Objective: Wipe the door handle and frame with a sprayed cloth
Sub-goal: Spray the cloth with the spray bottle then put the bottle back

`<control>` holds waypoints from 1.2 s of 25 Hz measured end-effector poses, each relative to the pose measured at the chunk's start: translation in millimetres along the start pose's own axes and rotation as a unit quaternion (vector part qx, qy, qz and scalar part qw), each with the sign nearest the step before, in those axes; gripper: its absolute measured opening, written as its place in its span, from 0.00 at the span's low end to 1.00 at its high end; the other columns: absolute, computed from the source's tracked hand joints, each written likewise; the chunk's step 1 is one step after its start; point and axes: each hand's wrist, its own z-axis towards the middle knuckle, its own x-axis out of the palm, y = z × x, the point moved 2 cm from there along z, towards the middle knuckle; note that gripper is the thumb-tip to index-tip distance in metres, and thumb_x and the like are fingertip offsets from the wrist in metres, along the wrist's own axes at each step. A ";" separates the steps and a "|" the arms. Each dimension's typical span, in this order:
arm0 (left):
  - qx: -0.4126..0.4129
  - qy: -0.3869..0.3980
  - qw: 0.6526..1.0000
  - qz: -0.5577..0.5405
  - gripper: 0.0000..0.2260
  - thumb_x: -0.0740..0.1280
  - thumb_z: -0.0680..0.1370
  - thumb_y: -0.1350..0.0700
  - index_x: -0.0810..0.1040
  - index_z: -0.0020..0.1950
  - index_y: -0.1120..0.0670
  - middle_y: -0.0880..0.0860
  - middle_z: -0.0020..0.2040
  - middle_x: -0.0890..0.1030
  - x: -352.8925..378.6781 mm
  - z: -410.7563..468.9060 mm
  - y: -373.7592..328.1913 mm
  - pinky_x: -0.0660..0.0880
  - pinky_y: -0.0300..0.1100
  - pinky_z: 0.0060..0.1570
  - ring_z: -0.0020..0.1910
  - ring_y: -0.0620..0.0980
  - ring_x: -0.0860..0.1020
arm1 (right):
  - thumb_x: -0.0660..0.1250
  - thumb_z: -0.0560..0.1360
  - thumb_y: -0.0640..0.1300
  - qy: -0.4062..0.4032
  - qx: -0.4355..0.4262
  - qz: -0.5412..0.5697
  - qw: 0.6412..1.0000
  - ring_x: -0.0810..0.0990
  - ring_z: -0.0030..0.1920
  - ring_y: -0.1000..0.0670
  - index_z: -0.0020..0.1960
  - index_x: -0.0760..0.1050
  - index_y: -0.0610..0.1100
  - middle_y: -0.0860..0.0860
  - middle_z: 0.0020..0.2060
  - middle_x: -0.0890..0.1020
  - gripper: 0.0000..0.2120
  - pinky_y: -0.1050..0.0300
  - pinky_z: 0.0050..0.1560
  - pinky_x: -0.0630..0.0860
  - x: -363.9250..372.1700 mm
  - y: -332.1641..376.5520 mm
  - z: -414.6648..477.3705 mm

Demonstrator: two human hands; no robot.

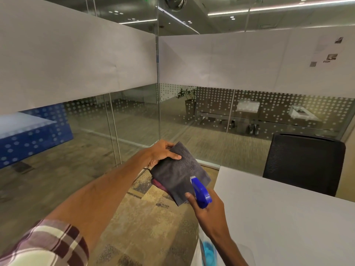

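Note:
My left hand (pixel 162 153) grips the top corner of a folded dark grey cloth (pixel 179 172), held out flat in front of me; a maroon layer shows at its lower left edge. My right hand (pixel 208 212) is closed around a spray bottle with a blue trigger head (pixel 200 191), whose nozzle points up at the cloth from close by. The bottle's clear body with blue liquid (pixel 208 252) hangs below my wrist. No door handle is in sight; glass partition panels with thin metal frames (pixel 158 104) stand ahead.
A white table (pixel 288 217) fills the lower right, with a black mesh chair (pixel 303 162) behind it. Glass walls with a frosted band and dot pattern enclose the corner. Patterned carpet (pixel 153 217) lies below. A blue counter (pixel 36 131) and a potted plant (pixel 189 98) sit beyond the glass.

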 end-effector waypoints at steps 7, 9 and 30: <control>0.001 0.000 1.000 -0.003 0.13 0.75 0.69 0.67 0.83 0.49 0.53 0.53 0.45 0.86 -1.8 -1.0 -2.0 0.81 0.43 0.40 0.45 0.51 0.84 | 0.70 0.66 0.60 0.020 0.032 -0.003 0.999 0.78 0.40 0.50 0.45 0.69 0.54 0.54 0.40 0.78 0.15 0.69 0.41 0.73 10.5 -18.0 -13.2; -0.002 -0.003 1.000 -0.001 0.13 0.76 0.69 0.67 0.83 0.48 0.53 0.52 0.44 0.86 -5.0 -1.0 -2.8 0.81 0.43 0.39 0.45 0.50 0.84 | 0.69 0.64 0.60 0.013 0.043 0.009 0.999 0.78 0.40 0.49 0.43 0.69 0.54 0.54 0.39 0.78 0.15 0.68 0.41 0.72 7.1 -25.6 -18.5; -0.003 -0.004 1.000 0.006 0.13 0.75 0.70 0.67 0.83 0.51 0.56 0.56 0.49 0.85 -12.9 -10.3 -7.9 0.81 0.47 0.44 0.51 0.55 0.83 | 0.74 0.69 0.45 -0.036 0.036 0.017 0.999 0.79 0.39 0.46 0.44 0.72 0.51 0.53 0.39 0.79 0.11 0.65 0.37 0.75 -38.9 -60.6 -8.7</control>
